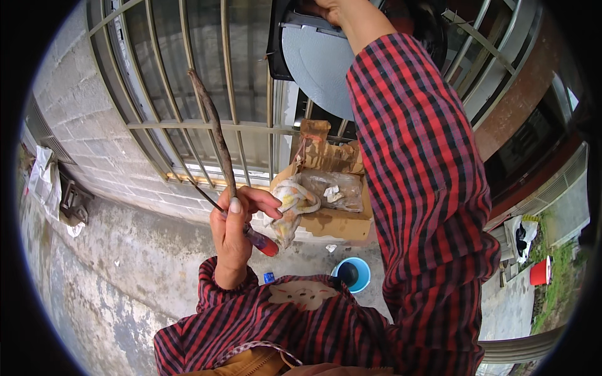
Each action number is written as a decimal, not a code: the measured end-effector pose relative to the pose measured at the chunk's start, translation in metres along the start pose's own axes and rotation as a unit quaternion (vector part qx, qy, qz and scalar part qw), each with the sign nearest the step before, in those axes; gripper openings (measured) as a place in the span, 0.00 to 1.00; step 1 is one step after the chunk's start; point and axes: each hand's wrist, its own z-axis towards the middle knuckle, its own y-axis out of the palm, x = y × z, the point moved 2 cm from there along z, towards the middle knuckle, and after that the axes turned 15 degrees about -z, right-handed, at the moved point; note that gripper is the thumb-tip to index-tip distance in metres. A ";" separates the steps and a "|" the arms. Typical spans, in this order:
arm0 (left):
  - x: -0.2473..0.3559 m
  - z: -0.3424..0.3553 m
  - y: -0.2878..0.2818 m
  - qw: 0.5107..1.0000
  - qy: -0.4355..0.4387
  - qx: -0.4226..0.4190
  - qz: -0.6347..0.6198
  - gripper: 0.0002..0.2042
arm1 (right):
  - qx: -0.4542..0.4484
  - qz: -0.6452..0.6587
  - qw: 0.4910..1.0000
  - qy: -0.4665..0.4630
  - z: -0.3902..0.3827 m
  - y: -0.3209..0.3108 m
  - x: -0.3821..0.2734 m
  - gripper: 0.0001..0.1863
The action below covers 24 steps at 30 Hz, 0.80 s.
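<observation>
My left hand (233,233) is closed around a long, crooked brown stick (216,122) that points up toward the window bars. In the same hand is a screwdriver (262,241) with a red and dark handle, its thin shaft slanting up to the left. At the top edge, my right hand (331,9) reaches up against a black casing (279,47) with a round grey panel (316,66). Its fingers are mostly cut off by the picture's edge. Just right of my left hand, a stained white cloth (290,203) hangs over the side of an open cardboard box (342,225).
Clear plastic wrapping (342,188) lies in the box. Metal window bars (188,125) stand ahead. On the concrete floor (144,263) are a light-blue bucket (352,273) and a small blue object (269,277). A red bucket (540,272) stands far right.
</observation>
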 end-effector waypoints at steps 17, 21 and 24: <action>0.007 -0.006 0.001 1.000 0.010 0.016 0.011 0.22 | 0.230 -0.356 0.904 -0.050 -0.043 0.014 -0.034 0.14; 0.004 -0.007 0.005 1.000 0.010 0.013 0.001 0.20 | 0.339 -0.304 0.881 -0.128 -0.093 0.007 -0.042 0.12; 0.003 -0.007 0.010 1.000 0.008 0.015 -0.004 0.22 | 0.337 -0.180 0.910 -0.164 -0.142 -0.011 -0.043 0.10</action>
